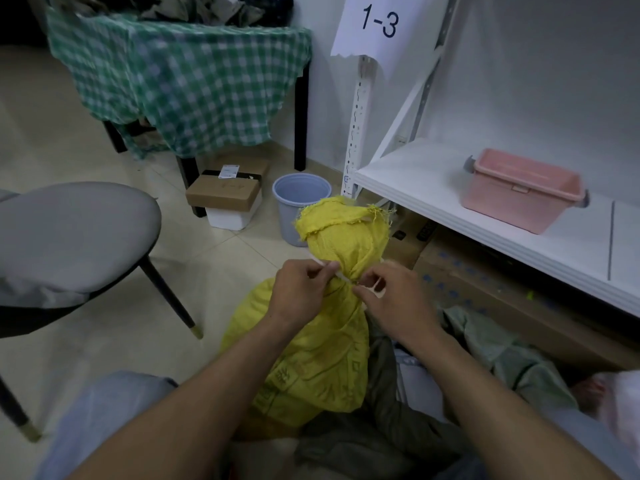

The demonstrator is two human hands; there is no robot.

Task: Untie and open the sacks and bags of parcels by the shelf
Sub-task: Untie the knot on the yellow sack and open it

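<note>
Bare forearms reach in from the bottom edge and meet at the middle of the frame, above knees in pale blue cloth. The left hand [301, 289] has its fingers curled, pinching one end of a white tie [341, 274] against the left side of a sack's neck. The right hand [388, 299] pinches a loop of the same tie between thumb and fingers on the right side of the neck.

The yellow sack [322, 358] stands on the floor at centre frame, just left of the shelf. It is coarse woven plastic with faint printing, bulging below the tie; what it holds is hidden. Above the cinched neck its frayed mouth flares open.

Touching the sack at lower right lie slumped grey-green bags [502, 348] of soft, creased cloth. Behind them, brown cardboard cartons [485, 282] sit under the white shelf [433, 174], on which a pink plastic tub [519, 192] with grey clips stands. A paper label [377, 22] reading 1-3 hangs on the shelf post.

Beyond the sack stands a round grey-blue bucket [298, 202], and left of it small boxes [223, 192] are stacked by a table leg. A green checked cloth [173, 81] drapes that table at upper left. A grey padded chair [69, 237] fills the left edge.
</note>
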